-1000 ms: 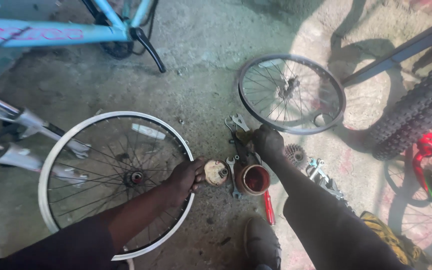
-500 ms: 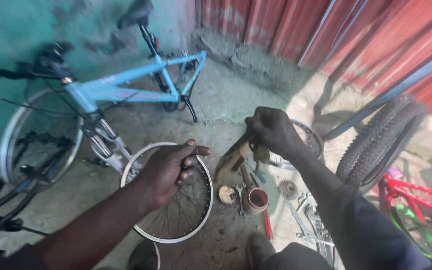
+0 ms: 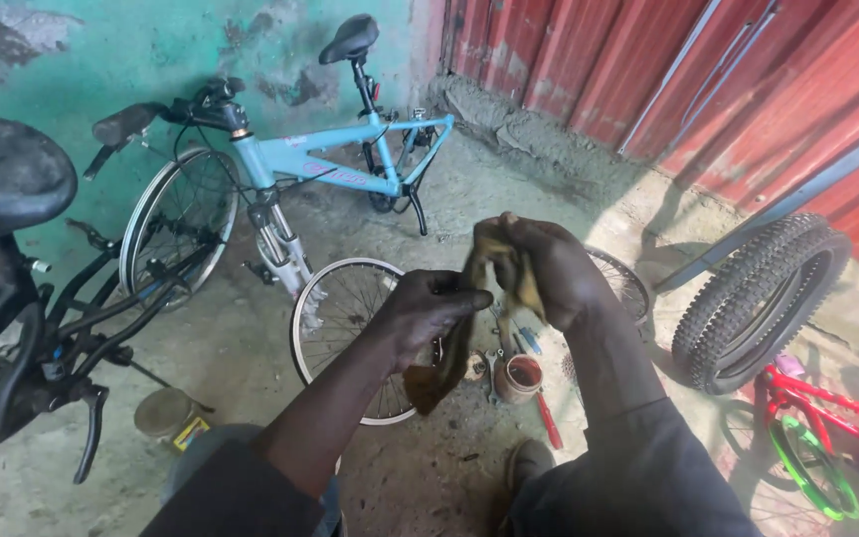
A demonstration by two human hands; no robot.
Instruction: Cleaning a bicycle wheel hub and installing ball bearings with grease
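Both my hands are raised in front of me with a dirty yellow-brown rag (image 3: 461, 333) between them. My right hand (image 3: 541, 267) grips the upper part of the rag. My left hand (image 3: 426, 310) is closed on it lower down, and the tail of the rag hangs below. Beneath the hands, a spoked wheel rim (image 3: 335, 333) lies flat on the concrete floor. Beside it stand a small brown pot (image 3: 521, 378), a red-handled tool (image 3: 549, 423) and some loose metal parts.
A light blue bicycle (image 3: 300, 164) without its front wheel leans at the green wall. A black bicycle (image 3: 22, 298) stands at the left, a tin (image 3: 163, 414) below it. A knobby tyre (image 3: 753, 298) and a red and green child's bike (image 3: 827, 438) are at the right.
The view has tilted up from the floor. My hands left the parts by the pot and rose together, now holding the rag between them.
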